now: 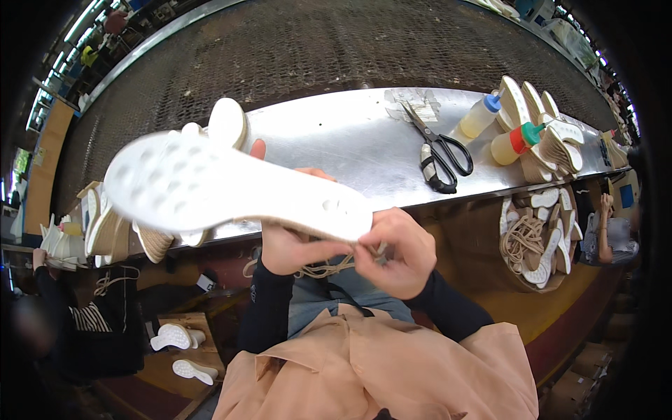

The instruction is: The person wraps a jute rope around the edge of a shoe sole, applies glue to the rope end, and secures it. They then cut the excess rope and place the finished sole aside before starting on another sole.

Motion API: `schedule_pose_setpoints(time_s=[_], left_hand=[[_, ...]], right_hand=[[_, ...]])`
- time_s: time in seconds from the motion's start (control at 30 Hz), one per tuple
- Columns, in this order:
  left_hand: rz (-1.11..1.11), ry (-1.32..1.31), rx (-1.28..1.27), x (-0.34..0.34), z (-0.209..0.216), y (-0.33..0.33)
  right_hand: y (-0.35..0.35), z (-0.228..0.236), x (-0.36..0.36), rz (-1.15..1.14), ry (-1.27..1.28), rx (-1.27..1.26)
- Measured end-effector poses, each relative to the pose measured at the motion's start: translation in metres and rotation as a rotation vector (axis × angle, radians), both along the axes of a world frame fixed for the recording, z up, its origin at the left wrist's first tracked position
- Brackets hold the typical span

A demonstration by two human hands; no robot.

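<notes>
A white shoe sole with round dimples is held sole-up in front of me, its heel end toward my body. My left hand grips it from beneath near the heel, thumb side showing above the far edge. My right hand pinches a beige braided cord at the sole's heel edge. The cord loops down between both hands toward my lap.
A metal bench holds black scissors, two squeeze bottles, and stacked soles at right. More soles sit at left. A round basket of soles and cord stands lower right. Other people sit on both sides.
</notes>
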State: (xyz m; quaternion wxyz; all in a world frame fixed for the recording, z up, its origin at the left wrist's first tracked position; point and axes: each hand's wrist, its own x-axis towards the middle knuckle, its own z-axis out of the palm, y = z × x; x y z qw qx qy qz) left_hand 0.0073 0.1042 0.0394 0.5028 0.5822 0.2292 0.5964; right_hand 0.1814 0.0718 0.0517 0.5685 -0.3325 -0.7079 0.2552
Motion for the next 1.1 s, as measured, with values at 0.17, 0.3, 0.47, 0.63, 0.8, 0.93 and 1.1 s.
schedule_pose_setpoints(time_s=[0.17, 0.3, 0.47, 0.63, 0.8, 0.93, 1.1], left_hand=[[-0.253, -0.64, 0.03, 0.017, 0.014, -0.008], [-0.532, -0.776, 0.151, 0.014, 0.017, 0.001], [-0.35, -0.622, 0.247, 0.016, 0.014, -0.005], [-0.38, -0.557, 0.243, 0.007, 0.01, -0.003], [-0.161, -0.366, -0.049, -0.005, 0.009, -0.014], [-0.021, -0.226, -0.246, -0.004, 0.004, -0.025], [-0.009, -0.159, -0.437, -0.003, -0.001, -0.031]], right_hand=[[-0.013, 0.026, -0.01, 0.027, -0.008, 0.276], [-0.022, 0.036, -0.01, 0.059, -0.035, 0.326], [-0.027, 0.039, -0.008, 0.057, -0.037, 0.291], [-0.025, 0.034, -0.007, 0.048, -0.013, 0.171], [-0.024, 0.035, -0.005, -0.176, -0.061, 0.083], [-0.009, 0.035, -0.001, -0.023, -0.133, -0.001], [0.002, 0.023, -0.004, 0.181, -0.02, -0.182]])
